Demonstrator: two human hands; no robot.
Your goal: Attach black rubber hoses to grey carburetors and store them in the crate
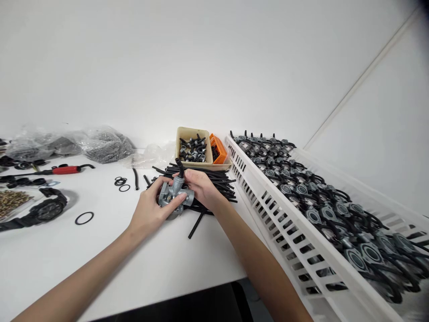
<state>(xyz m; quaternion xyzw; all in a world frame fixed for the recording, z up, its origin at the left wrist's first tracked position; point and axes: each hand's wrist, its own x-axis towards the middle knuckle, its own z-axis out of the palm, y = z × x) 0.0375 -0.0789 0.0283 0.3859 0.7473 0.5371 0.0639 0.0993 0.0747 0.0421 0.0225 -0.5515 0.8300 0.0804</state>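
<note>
Head view: both of your hands meet over the white table, just in front of a heap of black tubes. Between them sits a grey metal carburetor, lifted a little off the tabletop, with a short black hose standing up from its top. Your left hand wraps it from the near-left side, thumb laid across the body and fingers curled underneath. Your right hand closes on it from the far-right side, fingers folded against the metal — so both grips are closed on the same part.

Behind the tubes stands a beige box full of small black and silver fittings, with an orange basket touching its right side. To your right runs a long white slotted crate, packed with rows of finished carburetors with black hoses.

To your left lie loose black O-rings, a red-handled tool, a black wristwatch and a tray of brass screws — all well apart from your hands. Clear plastic bags of dark parts rest against the wall at the back.
</note>
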